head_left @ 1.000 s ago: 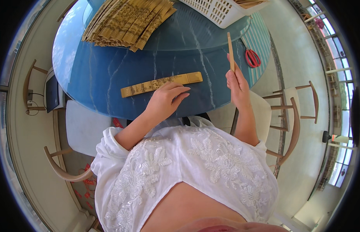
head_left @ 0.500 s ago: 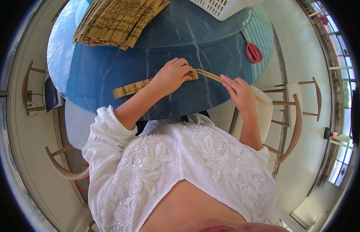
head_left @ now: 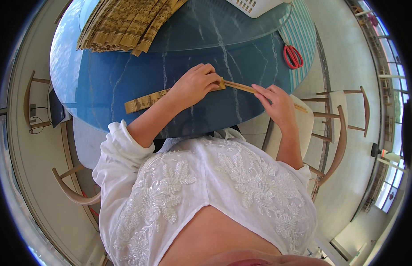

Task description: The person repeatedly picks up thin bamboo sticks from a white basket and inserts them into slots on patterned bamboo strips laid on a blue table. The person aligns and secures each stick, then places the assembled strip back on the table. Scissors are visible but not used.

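My left hand (head_left: 198, 84) is closed on the right end of a long brown printed paper chopstick sleeve (head_left: 146, 101). The sleeve lies slantwise above the table's near edge, partly hidden by my wrist and fingers. In my right hand (head_left: 277, 103), a pair of light wooden chopsticks (head_left: 241, 87) is pinched between thumb and fingers. Their left tips meet the mouth of the sleeve; how far in they sit is hard to make out. The other ends stick out past my right hand, over a pale chair seat.
A fanned pile of brown paper sleeves (head_left: 122, 26) covers the far left of the round blue table (head_left: 170, 124). White plastic basket (head_left: 254, 9) at the far side; red-handled scissors (head_left: 293, 56) rest on a striped mat (head_left: 303, 40) at right. Wooden chairs (head_left: 341, 137) stand around.
The chopstick tips have come a little left, from beside the sleeve's end to its mouth. My left hand keeps its hold on the sleeve. The whole view has shifted slightly.
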### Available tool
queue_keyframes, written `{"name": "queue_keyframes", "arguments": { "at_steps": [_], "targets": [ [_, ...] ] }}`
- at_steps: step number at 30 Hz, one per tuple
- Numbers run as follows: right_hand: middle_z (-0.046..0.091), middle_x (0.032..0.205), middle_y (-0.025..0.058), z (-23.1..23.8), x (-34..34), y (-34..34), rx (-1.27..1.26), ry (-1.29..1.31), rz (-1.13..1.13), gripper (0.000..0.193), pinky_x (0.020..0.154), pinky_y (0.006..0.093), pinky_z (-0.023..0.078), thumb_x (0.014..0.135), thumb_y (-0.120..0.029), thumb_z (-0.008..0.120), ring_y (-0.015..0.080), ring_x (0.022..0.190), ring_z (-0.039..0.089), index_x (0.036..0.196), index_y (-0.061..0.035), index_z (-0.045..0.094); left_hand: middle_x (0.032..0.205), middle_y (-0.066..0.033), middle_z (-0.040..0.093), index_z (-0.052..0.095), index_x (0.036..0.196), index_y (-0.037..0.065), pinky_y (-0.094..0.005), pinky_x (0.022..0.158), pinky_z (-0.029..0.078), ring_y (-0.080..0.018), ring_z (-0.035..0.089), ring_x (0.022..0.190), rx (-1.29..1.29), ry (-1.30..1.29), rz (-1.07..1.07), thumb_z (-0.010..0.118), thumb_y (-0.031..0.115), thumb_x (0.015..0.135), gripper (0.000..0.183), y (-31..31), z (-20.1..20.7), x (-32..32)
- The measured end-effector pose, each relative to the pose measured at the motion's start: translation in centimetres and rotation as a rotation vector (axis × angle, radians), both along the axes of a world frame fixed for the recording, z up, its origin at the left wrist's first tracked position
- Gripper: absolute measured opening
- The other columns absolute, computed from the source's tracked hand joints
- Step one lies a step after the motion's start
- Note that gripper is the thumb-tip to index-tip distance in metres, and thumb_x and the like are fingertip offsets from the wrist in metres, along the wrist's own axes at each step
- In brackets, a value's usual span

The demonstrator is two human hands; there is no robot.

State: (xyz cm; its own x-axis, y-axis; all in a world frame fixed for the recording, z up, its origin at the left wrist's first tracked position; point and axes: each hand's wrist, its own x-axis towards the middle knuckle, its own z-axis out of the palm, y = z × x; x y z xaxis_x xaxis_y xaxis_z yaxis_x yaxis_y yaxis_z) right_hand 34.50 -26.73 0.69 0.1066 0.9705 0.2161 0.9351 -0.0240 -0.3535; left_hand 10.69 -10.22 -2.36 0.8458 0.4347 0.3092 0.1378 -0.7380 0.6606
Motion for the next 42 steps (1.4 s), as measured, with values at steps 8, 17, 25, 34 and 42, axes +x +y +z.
{"name": "queue_keyframes", "arguments": {
  "at_steps": [8,17,25,34,42],
  "targets": [
    [0.050,0.069,0.0033,0.7,0.0,0.5,0.029,-0.001,0.033,0.025,0.055,0.0352,0.043,0.087,-0.022,0.073,0.0197,0.062,0.053,0.112,-0.0227,0.076,0.097,-0.0100,0.056,0.060,0.093,0.002,-0.0391,0.088,0.047,-0.0297,0.056,0.098,-0.073,0.055,-0.003,0.066,0.010,0.090,0.010,0.2,0.3,0.5],
    [0.052,0.069,0.0025,1.3,0.3,1.5,-0.004,-0.055,0.114,0.023,0.057,0.0353,0.044,0.087,-0.023,0.072,0.0198,0.064,0.054,0.110,-0.0210,0.077,0.096,-0.0098,0.056,0.060,0.092,0.003,-0.0385,0.086,0.047,-0.0288,0.055,0.095,-0.104,0.021,-0.044,0.066,0.010,0.090,0.010,0.7,-0.4,0.6],
    [0.052,0.070,0.0022,1.2,0.6,2.9,-0.016,-0.008,0.199,0.021,0.059,0.0341,0.045,0.086,-0.023,0.072,0.0192,0.066,0.055,0.107,-0.0193,0.077,0.094,-0.0091,0.056,0.061,0.090,0.003,-0.0381,0.085,0.047,-0.0281,0.055,0.094,-0.094,-0.011,-0.067,0.066,0.011,0.090,0.010,0.6,0.4,0.5],
    [0.053,0.070,0.0016,0.5,-2.7,5.1,0.105,0.034,0.225,0.024,0.058,0.0331,0.045,0.086,-0.023,0.073,0.0183,0.066,0.055,0.109,-0.0190,0.076,0.093,-0.0090,0.057,0.063,0.093,0.003,-0.0355,0.079,0.047,-0.0263,0.057,0.088,0.263,-0.168,0.145,0.070,0.011,0.088,0.012,-0.9,2.4,-0.6],
    [0.057,0.071,0.0025,0.3,-6.6,4.5,0.214,0.212,0.136,0.033,0.053,0.0307,0.043,0.083,-0.017,0.078,0.0168,0.061,0.055,0.116,-0.0198,0.075,0.081,-0.0038,0.062,0.063,0.103,0.000,-0.0222,0.059,0.042,-0.0092,0.052,0.065,-0.882,-0.178,0.422,0.060,0.020,0.102,0.020,-4.3,2.1,-6.6]
  ]
}}
